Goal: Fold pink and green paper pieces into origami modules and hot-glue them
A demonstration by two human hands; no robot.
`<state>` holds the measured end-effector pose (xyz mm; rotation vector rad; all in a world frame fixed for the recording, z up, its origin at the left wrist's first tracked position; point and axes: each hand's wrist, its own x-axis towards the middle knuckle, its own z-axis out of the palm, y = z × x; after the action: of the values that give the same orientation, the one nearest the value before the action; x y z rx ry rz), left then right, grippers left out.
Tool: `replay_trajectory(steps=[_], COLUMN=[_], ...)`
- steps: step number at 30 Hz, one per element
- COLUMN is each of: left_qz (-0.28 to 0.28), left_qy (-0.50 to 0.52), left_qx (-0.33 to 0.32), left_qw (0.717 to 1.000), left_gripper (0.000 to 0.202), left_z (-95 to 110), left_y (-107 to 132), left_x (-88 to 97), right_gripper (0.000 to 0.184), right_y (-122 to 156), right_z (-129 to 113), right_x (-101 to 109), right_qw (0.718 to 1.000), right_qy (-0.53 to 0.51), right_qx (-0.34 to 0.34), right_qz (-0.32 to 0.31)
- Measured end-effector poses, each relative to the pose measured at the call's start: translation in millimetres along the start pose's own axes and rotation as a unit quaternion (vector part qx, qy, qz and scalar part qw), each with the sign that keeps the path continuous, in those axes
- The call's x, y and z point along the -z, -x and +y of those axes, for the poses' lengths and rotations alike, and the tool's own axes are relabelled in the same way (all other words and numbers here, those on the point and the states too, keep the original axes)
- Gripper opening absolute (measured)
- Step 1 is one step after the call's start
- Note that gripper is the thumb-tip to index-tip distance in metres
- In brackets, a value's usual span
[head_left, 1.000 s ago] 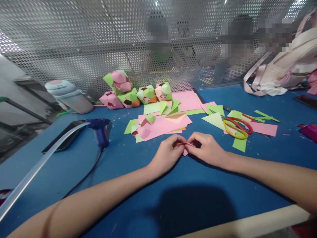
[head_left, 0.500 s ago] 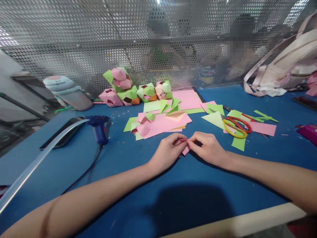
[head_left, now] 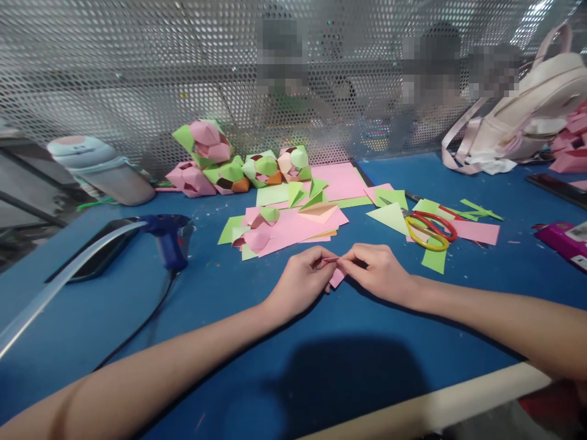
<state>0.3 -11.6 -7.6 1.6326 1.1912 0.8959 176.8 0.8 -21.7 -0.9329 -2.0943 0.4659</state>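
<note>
A small folded piece of pink paper (head_left: 337, 278) is pinched between both hands above the blue table. My left hand (head_left: 305, 278) closes around its left side, fingers curled and partly hiding it. The thumb and fingertips of my right hand (head_left: 376, 269) pinch its upper right edge. Just beyond the hands lies a stack of pink, green and orange paper (head_left: 293, 231) with folded pieces on top. Scissors with red and yellow handles (head_left: 428, 232) rest on paper scraps to the right.
Folded paper balls (head_left: 208, 142) are piled at the back by a perforated metal screen (head_left: 151, 79). On the left are a blue glue gun (head_left: 172, 244) with a cord, a dark phone-like slab (head_left: 92, 260) and a bottle (head_left: 103, 171). A backpack (head_left: 527, 116) stands back right.
The view has shifted slightly, so everything sits a little further left. Both hands keep their pinch on the pink paper with hardly any movement.
</note>
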Motion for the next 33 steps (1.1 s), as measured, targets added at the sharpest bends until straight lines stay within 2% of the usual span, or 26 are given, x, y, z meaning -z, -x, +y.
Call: replay_trajectory(steps=[6, 11, 15, 22, 26, 29, 33], left_qz=[-0.001, -0.007, -0.018, 0.037, 0.022, 0.014, 0.015], left_qy=[0.001, 0.01, 0.005, -0.119, -0.213, -0.27, -0.285], left_qx=[0.005, -0.001, -0.009, -0.016, -0.008, -0.024, -0.012], left_qw=[1.0, 1.0, 1.0, 0.992, 0.977, 0.962, 0.958], left_gripper=[0.01, 0.016, 0.021, 0.027, 0.029, 0.027, 0.031], left_z=[-0.1, -0.7, -0.7, -5.9, -5.2, -3.5, -4.0], left_y=[-1.0, -3.9, -7.1, -23.0, -30.6, -33.3, -34.9], left_x=[0.6, 1.5, 13.0, 45.2, 56.0, 60.3, 63.1], right_gripper=[0.02, 0.025, 0.021, 0.018, 0.019, 0.022, 0.024], right_y=[-0.6, -5.6, -11.6, -25.9, -33.1, -35.9, -38.0], right_z=[1.4, -2.4, -5.0, 8.1, 29.2, 47.0, 65.3], right_x=[-0.3, 5.0, 16.6, 59.0, 86.6, 110.4, 134.2], right_qw=[1.0, 0.997, 0.998, 0.997, 0.985, 0.978, 0.966], right_qy=[-0.002, -0.031, -0.018, 0.055, 0.115, 0.147, 0.191], right_qx=[-0.007, -0.054, -0.028, -0.005, -0.033, -0.093, -0.167], right_qz=[-0.008, -0.042, -0.045, 0.058, 0.123, 0.118, 0.049])
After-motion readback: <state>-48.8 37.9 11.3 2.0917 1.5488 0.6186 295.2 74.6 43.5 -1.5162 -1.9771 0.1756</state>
